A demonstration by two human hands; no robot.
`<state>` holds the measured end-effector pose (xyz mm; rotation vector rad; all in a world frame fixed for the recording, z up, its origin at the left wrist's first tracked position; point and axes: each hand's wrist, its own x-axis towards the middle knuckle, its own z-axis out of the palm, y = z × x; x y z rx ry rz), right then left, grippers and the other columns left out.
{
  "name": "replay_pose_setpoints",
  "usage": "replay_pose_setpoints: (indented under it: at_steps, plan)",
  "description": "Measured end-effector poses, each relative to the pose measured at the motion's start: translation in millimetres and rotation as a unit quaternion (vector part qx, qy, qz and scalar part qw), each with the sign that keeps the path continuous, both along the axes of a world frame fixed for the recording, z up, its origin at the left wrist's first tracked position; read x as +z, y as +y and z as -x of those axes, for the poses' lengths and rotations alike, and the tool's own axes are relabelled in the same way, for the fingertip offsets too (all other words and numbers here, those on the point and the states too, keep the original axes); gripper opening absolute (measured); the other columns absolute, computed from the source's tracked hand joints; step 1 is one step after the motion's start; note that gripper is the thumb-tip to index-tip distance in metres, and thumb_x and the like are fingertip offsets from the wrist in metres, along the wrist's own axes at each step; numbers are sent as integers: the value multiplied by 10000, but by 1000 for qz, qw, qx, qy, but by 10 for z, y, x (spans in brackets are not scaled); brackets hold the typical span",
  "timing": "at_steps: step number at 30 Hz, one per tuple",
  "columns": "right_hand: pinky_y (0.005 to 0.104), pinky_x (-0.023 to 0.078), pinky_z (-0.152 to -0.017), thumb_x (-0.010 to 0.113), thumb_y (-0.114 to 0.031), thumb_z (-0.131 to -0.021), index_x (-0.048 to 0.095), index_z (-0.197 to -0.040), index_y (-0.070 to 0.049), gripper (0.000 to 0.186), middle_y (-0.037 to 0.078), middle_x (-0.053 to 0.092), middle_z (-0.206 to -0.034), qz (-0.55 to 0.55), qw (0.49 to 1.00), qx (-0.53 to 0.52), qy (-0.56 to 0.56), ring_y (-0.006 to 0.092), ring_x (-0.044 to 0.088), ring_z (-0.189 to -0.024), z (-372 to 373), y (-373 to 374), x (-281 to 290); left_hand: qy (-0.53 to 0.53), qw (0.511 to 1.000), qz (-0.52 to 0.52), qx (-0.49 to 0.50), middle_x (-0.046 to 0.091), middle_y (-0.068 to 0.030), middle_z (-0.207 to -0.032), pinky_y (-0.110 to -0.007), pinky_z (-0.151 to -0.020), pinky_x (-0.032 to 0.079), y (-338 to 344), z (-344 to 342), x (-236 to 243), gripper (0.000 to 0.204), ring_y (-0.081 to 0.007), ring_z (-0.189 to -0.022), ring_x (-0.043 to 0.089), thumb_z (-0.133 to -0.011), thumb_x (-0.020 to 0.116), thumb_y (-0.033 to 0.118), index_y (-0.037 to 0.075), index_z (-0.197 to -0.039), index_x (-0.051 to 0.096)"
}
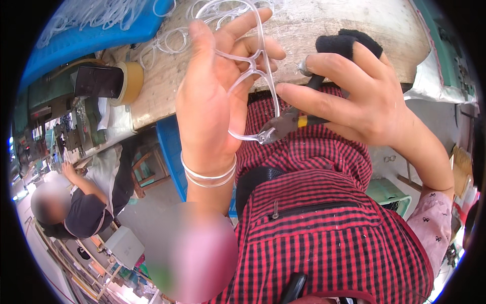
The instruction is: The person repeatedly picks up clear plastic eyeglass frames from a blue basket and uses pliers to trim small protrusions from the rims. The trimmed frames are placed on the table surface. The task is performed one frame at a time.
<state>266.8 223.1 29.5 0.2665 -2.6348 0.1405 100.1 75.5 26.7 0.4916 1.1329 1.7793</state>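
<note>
A clear plastic frame [261, 50] with rounded loops, like a spectacle frame, lies across the palm and fingers of my left hand [207, 96]. My left fingers are curled around parts of it, and the thumb points up. My right hand [362, 99] grips a pair of cutting pliers [283, 126] with dark jaws and a yellow mark by the handle. The jaws meet the lower end of the clear frame, near my left wrist. Whether they have closed through the plastic cannot be seen. Black cloth [349, 43] shows behind my right fingers, and one fingertip has a pale wrapping.
More clear plastic frames [174, 40] lie on the wooden table [298, 25]. A blue basket [129, 33] at the far left holds many others. A tape roll [132, 83] and a dark phone-like object [98, 82] sit at the table's left edge. Another person [88, 213] works at left.
</note>
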Motion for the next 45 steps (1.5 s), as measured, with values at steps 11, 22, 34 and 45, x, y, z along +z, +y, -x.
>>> replay_pose_setpoints:
  at_steps: [11, 22, 34, 45]
  plan:
    - [282, 370, -535, 676, -278, -653, 726, -1043, -264, 394, -54, 551, -901, -62, 996, -15, 59, 138, 480, -685, 98, -5, 4, 34, 999, 15, 18, 669, -107, -950, -313, -882, 416, -6, -3, 104, 758, -167, -893, 552, -1087, 215, 558, -76, -1328, 552]
    - [328, 383, -533, 731, -228, -614, 701, -1024, -194, 413, -17, 504, -793, 12, 1000, -10, -15, 185, 500, -670, 12, -67, 54, 37, 999, -35, 18, 656, -87, -989, -336, -900, 461, -38, 26, 86, 777, -188, -940, 588, -1062, 309, 589, -88, -1412, 461]
    - [351, 450, -563, 782, -199, -713, 692, -1093, -187, 391, 0, 548, -807, 180, 964, -192, -32, 213, 573, -741, -82, -582, -179, 253, 913, -118, 299, 597, -105, -908, -320, -885, 428, -29, -164, 115, 940, -196, -885, 540, -1002, 267, 718, -117, -1393, 452]
    - [382, 510, -800, 593, -208, -960, 501, -1345, 4, 449, 108, 624, -982, 922, 369, -83, -79, 201, 615, -898, -378, -374, -457, 657, 673, 295, -170, 655, -157, -1065, -418, -909, 487, -1521, 402, 128, 576, -316, -1036, 607, -849, 763, 433, 24, -1242, 660]
